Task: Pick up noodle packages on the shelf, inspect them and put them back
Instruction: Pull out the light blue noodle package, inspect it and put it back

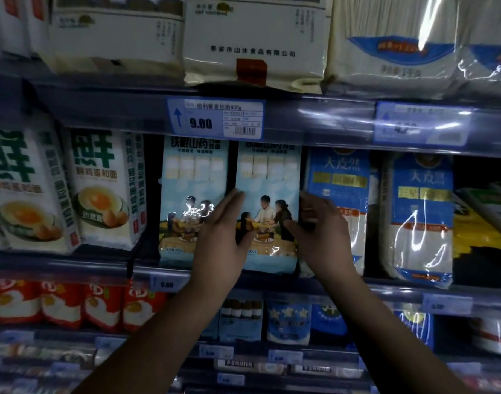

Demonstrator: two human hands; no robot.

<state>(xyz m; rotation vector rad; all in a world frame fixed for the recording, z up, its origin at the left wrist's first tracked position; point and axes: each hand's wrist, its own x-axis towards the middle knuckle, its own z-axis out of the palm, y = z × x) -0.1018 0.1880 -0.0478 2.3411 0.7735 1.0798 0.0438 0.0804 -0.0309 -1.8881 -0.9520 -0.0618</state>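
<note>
The shelf [73,264] at grip height carries upright bags of noodles in a tight row. Between the two grips stands the light-blue noodle package [267,177], printed with a family at a meal; its contents do not show through the wrapper. Just left of the left grip [223,237] is a twin package [192,177] with the same print, and further left are white egg-noodle bags [101,180]. Just right of the right grip [320,234] are blue-topped clear bags [422,200] showing pale noodle strands inside. Above the grips, cream bags [252,38] sit on the upper shelf; below the wrists are red packets [59,302].

The light-blue noodle package's top edge tucks behind the upper rail [314,120], which bears a price tag [215,118] reading 9.00, so there is little room overhead. A narrow dark gap separates it from the twin package on the left, while on the right the next bag is close against it. Its bottom edge sits at the shelf's front lip; whether it rests there or is lifted cannot be told.

Both grips are clamped on the light-blue noodle package. The left grip has its fingers reaching up the package's left edge into the gap and its thumb lying across the front. The right grip curls its fingers round the right edge, thumb pressed on the printed front.
</note>
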